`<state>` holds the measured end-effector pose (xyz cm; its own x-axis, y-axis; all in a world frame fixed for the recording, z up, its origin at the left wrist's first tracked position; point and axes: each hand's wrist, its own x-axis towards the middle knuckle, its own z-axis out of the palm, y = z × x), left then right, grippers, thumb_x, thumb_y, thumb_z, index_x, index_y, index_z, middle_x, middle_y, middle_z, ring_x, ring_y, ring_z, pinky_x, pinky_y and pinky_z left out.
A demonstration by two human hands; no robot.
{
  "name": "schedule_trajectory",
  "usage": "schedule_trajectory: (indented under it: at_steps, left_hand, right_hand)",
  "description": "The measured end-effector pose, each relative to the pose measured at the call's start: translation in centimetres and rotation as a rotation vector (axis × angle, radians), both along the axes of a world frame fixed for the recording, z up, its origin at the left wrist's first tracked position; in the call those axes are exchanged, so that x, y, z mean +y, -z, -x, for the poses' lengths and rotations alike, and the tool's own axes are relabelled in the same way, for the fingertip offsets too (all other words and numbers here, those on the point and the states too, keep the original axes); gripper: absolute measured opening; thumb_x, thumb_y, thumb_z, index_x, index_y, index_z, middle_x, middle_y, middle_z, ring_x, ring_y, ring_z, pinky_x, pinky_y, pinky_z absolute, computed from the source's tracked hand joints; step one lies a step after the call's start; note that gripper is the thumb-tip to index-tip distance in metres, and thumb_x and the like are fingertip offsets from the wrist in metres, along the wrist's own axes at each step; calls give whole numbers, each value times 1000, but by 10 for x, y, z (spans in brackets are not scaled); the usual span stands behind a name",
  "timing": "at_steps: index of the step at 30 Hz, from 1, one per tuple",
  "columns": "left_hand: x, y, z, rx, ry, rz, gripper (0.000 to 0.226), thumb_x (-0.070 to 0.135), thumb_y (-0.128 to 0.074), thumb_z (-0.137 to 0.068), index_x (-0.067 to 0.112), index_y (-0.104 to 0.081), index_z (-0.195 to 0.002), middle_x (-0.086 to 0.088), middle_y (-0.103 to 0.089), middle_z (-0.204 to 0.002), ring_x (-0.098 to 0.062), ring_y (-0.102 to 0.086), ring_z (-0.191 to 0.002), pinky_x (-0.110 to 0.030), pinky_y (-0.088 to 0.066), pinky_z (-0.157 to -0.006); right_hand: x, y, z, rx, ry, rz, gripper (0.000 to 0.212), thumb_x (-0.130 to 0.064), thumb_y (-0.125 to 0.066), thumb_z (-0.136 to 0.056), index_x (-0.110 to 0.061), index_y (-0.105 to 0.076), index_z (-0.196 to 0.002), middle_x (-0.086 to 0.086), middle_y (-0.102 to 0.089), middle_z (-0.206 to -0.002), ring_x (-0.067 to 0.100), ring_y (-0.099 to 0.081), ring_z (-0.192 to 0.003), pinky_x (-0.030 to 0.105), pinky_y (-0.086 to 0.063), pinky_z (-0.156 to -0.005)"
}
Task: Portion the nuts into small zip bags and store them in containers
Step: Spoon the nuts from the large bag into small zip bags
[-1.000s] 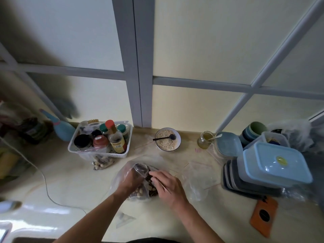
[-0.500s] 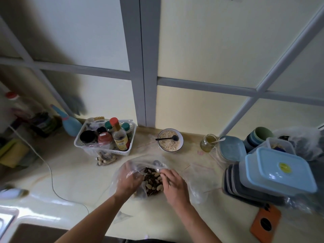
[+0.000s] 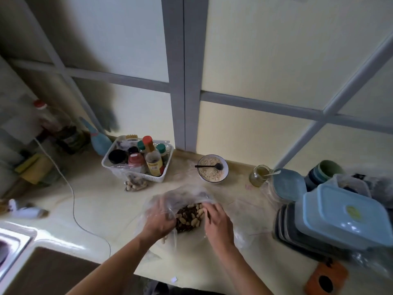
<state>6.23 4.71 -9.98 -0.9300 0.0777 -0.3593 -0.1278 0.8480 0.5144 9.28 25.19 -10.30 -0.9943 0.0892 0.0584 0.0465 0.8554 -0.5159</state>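
The pale cream worktop (image 3: 102,207) fills the scene. At its right edge sits a stack of light-blue lidded plastic containers (image 3: 344,216); at the back, a white plastic basket of condiment bottles (image 3: 136,165). In the middle, a big clear plastic bag (image 3: 180,196) lies open, mixed nuts (image 3: 189,216) heaped inside. The left hand (image 3: 158,218) grips the bag's left edge, fingers curled into the plastic. The right hand (image 3: 217,220) pinches the right edge, fingertips among the nuts.
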Motion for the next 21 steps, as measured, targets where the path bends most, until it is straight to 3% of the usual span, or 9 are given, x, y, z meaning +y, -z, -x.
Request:
schedule_trajectory:
  at_steps: [1,3,6,9,11,13,16,19,21]
  left_hand:
    - [0,3,-1,62,-7,13,45,28,-44,-78,23,-54,-121,-5,-50,-114,-24,-54,-96,-41,-50,-83]
    - [3,6,-1,118,-22,25,56,27,-50,-77,17,-46,-133,-6,-50,-117,-22,-51,-91,-35,-43,-75]
    - [9,9,-4,84,-49,56,48,26,-49,-79,19,-45,-126,-5,-51,-115,-20,-51,-85,-35,-43,-75]
    - [14,6,-3,3,-6,144,32,29,-43,-79,16,-46,-107,-6,-50,-113,-22,-51,-77,-36,-44,-77]
    - [18,0,-1,-44,12,223,39,32,-38,-77,9,-51,-105,-6,-48,-98,-28,-58,-77,-40,-45,-82]
    - [18,-1,1,-41,-18,248,53,33,-35,-76,3,-55,-115,-4,-48,-85,-26,-58,-71,-45,-48,-89]
    - [18,-2,3,-8,-62,189,61,34,-39,-76,0,-49,-126,-6,-56,-85,-23,-53,-69,-54,-48,-94]
    - [20,-17,3,17,-72,137,55,22,-52,-82,9,-34,-133,-1,-54,-80,-23,-49,-73,-51,-43,-99]
    - [20,-25,5,6,-43,153,49,18,-53,-85,11,-33,-129,-1,-53,-85,-26,-52,-79,-49,-37,-103]
  right_hand:
    - [1,0,-1,-13,11,-28,29,-8,-71,-86,-28,-65,-105,-4,-60,-95,23,-65,-67,32,-52,-53]
    - [2,0,-4,-52,5,-68,24,-8,-72,-83,-25,-63,-97,-2,-60,-90,25,-65,-61,31,-48,-48]
    - [1,0,-6,-114,-42,-150,29,-11,-82,-70,-22,-60,-86,-2,-60,-80,23,-62,-51,28,-42,-40]
    - [-3,-4,-6,-127,-67,-176,36,-14,-89,-60,-21,-61,-80,-3,-61,-75,19,-62,-48,25,-42,-39]
    - [-7,-5,-6,-164,-105,-161,24,-16,-81,-72,-19,-63,-88,-1,-65,-84,21,-68,-62,27,-49,-51]
    - [-14,-6,-6,-237,-89,-129,17,-13,-67,-83,-16,-64,-100,3,-67,-97,26,-72,-79,31,-54,-65]
    - [-23,4,-12,-221,-118,-145,27,-13,-69,-77,-15,-67,-104,5,-69,-98,26,-73,-76,29,-56,-64]
    - [-35,6,-11,-303,-146,-116,28,-14,-43,-97,-13,-57,-120,9,-62,-118,31,-66,-106,37,-51,-88]
    - [-41,13,-11,-276,-177,-121,27,-14,-36,-98,-10,-58,-114,11,-64,-113,30,-65,-105,36,-50,-87]
